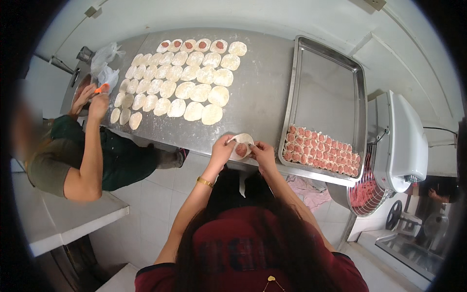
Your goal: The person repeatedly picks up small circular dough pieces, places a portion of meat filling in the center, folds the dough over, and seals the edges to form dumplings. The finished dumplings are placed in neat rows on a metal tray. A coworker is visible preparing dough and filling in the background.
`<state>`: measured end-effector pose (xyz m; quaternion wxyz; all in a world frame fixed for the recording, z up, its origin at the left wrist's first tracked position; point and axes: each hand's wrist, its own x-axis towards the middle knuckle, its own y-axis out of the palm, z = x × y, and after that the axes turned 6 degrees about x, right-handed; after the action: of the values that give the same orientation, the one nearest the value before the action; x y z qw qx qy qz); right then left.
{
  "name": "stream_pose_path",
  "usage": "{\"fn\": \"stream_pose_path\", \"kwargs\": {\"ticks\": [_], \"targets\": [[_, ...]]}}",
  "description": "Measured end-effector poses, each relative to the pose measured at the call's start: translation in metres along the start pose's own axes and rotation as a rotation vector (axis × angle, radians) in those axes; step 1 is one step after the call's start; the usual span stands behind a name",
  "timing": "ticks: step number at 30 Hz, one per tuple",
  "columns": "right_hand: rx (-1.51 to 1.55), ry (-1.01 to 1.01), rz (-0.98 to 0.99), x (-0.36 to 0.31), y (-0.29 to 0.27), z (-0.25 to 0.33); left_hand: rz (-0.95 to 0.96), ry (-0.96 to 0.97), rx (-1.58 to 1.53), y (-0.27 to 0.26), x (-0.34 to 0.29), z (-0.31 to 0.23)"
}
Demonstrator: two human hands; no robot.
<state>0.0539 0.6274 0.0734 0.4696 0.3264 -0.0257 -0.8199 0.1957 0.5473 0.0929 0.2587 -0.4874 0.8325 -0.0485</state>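
Note:
A round dough wrapper (238,138) with a lump of pinkish minced meat (241,150) on it is held up at the near edge of the steel table. My left hand (222,149) pinches its left rim, and my right hand (263,153) grips the right rim. Beyond them, rows of floured dough wrappers (193,111) lie flat on the table; several in the farthest row carry meat (202,44). To my right, a deep metal tray (325,73) has filled dumplings (318,150) packed in rows at its near end.
A co-worker (87,160) stands at the left, holding an orange-handled tool (102,88) beside plastic bags (106,61). Right of the tray stands a white mixer (406,141) with pink meat in its bowl (365,193). The steel table (265,63) runs along the wall.

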Motion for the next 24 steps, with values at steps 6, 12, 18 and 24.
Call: {"fn": "stream_pose_path", "kwargs": {"ticks": [6, 12, 18, 24], "targets": [[0.040, -0.007, -0.034, 0.006, -0.004, -0.009, -0.047, -0.082, -0.069, 0.011, -0.005, 0.016], [0.028, -0.109, 0.102, -0.003, -0.008, -0.004, 0.272, 0.005, -0.429, 0.000, -0.020, 0.004], [-0.244, -0.200, 0.128, -0.010, 0.004, 0.017, 0.233, -0.040, -0.497, -0.009, -0.017, 0.009], [-0.168, -0.297, 0.122, -0.009, 0.008, 0.028, 0.266, -0.027, -0.663, -0.015, -0.006, 0.005]]}}
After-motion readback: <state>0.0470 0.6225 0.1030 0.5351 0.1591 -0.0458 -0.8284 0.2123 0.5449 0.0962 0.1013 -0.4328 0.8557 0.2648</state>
